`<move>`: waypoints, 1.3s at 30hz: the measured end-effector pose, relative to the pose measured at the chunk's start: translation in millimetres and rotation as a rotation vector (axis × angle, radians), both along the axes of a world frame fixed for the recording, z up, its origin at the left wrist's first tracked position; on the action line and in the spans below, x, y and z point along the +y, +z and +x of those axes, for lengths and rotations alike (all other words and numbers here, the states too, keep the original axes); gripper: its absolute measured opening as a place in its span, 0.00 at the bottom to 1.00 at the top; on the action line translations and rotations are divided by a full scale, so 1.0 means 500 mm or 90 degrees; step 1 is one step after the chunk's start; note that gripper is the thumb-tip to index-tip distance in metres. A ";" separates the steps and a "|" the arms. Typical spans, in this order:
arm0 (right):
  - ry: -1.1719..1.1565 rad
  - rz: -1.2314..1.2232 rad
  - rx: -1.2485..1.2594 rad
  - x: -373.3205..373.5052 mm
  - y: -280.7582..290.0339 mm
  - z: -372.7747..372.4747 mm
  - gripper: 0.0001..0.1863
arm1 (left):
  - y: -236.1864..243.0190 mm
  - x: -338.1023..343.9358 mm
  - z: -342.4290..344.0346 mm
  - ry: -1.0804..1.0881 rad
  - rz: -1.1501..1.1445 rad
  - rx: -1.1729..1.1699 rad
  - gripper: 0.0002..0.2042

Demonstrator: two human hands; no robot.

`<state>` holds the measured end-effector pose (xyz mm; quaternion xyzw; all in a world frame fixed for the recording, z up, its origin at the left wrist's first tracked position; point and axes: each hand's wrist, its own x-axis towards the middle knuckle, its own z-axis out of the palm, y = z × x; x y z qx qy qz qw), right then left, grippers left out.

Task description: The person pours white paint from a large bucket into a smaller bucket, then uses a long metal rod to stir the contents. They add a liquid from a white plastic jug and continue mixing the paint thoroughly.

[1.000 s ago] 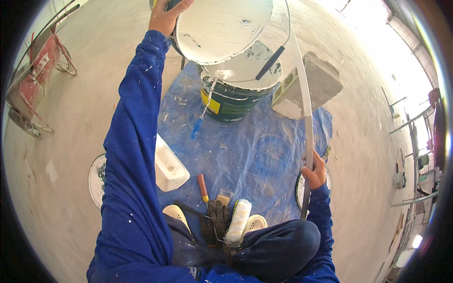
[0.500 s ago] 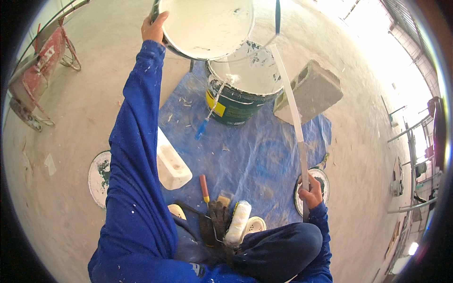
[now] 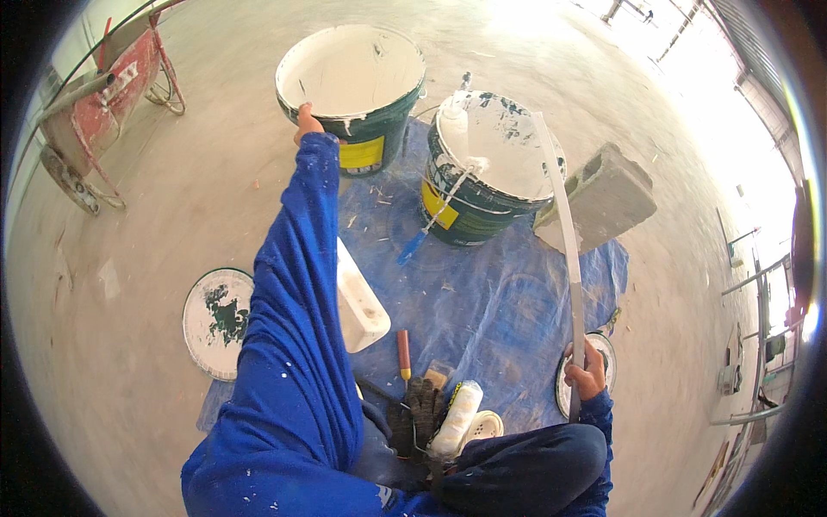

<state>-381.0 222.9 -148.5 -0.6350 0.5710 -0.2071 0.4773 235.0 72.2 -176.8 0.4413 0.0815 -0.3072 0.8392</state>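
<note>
Left hand: your left hand [image 3: 306, 121] is closed over the near rim of the green paint bucket [image 3: 351, 86], fingers hooked on the edge, bucket tipped so its white-coated inside faces you.
Right hand: your right hand [image 3: 587, 375] is wrapped around the lower end of a long white stick [image 3: 564, 250], whose top leans at the second bucket [image 3: 487, 172].
Progress: by the look of it, the tipped bucket is nearly emptied and the second bucket holds white paint; stirring seems left to do.
Around the second bucket: blue tarp [image 3: 491, 302] beneath, concrete block [image 3: 599, 194] just beside, paint roller [image 3: 455, 418] and gloves [image 3: 418, 414] nearer you.
</note>
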 end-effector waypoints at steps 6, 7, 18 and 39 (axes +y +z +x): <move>-0.012 0.000 0.017 0.002 0.000 -0.001 0.31 | -0.076 -0.026 0.027 -0.082 0.048 -0.075 0.34; -0.023 -0.003 0.001 0.002 0.001 -0.002 0.31 | -0.083 -0.022 0.036 -0.105 0.063 -0.071 0.36; -0.017 -0.068 -0.061 -0.030 0.036 -0.031 0.23 | -0.112 0.111 0.060 -0.116 0.127 -0.176 0.38; 0.019 -0.096 0.025 -0.074 0.077 -0.079 0.49 | 0.109 0.029 -0.140 -0.737 -0.029 -0.469 0.18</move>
